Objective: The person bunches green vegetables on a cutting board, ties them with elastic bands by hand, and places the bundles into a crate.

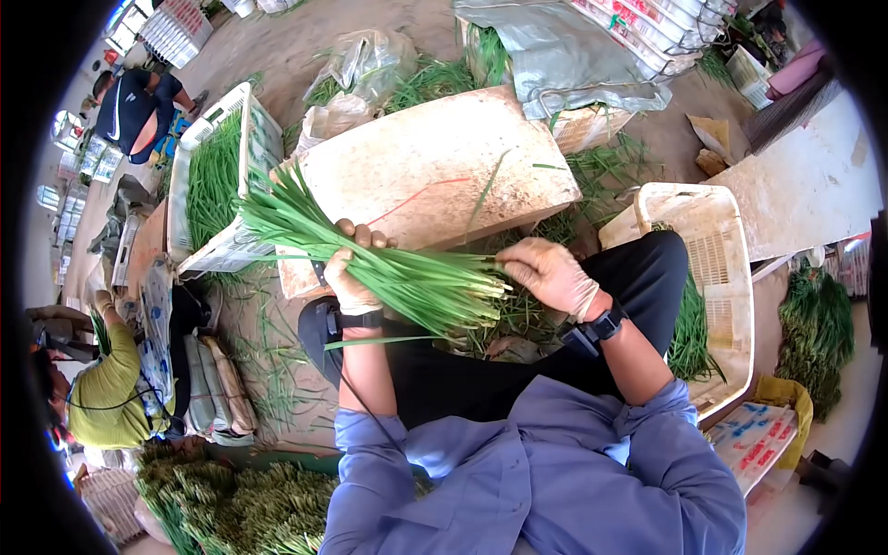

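Observation:
My left hand, in a thin glove, is wrapped round a thick bunch of garlic chives. The leafy tips fan out to the upper left, and the pale cut ends point right. At those ends my gloved right hand is closed, thumb against fingers, on a chive stalk that sticks out of the bunch. The bunch is held above my lap, at the near edge of a worn, pale block-shaped table. One loose leaf hangs across below my left wrist.
A white crate of chives stands to the left, another white crate to the right. Bundled chives lie at lower left, more bundles at far right. Loose leaves litter the floor. Two people work on the left.

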Motion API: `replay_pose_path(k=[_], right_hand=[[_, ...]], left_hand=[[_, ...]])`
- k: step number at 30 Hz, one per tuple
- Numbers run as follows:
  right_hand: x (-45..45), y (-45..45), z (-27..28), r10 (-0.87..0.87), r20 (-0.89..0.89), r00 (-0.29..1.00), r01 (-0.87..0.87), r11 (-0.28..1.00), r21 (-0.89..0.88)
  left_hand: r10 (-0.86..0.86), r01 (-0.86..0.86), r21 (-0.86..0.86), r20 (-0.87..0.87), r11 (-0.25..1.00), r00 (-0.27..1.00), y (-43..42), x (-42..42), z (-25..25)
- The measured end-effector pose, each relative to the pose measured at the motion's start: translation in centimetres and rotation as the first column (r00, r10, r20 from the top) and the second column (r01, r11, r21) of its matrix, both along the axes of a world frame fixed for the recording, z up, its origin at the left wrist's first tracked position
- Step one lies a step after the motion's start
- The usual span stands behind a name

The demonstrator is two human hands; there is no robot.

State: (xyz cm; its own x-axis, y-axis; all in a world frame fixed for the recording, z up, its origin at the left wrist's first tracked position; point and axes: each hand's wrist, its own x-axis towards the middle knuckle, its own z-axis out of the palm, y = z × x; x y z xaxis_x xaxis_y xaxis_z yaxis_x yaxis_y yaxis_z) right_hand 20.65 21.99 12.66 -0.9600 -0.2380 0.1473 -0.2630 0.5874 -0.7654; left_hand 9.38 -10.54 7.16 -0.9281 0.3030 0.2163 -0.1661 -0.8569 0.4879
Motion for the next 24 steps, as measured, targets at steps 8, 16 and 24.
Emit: replay_pose_path(k=[8, 16, 24], right_hand=[[0.7, -1.9, 3.7, 0.163, -0.358, 0.919, -0.155, 0.987, 0.053], [1.0, -4.2, 0.5, 0.212, -0.482, 0.85, 0.094, 0.84, 0.535], [1.0, -3.1, -0.7, -0.078, -0.551, 0.831, 0.208, 0.962, 0.177]], left_hand=[[0.037, -0.033, -0.062, 0.062, 0.998, 0.997, 0.5, 0.2, -0.2], [0.069, -0.055, -0.09, 0.159, 0.994, 0.985, 1.3, 0.7, 0.4], [0.204, -0.181, -0.146, 0.16, 0.973, 0.966, 1.2, 0.4, 0.5]])
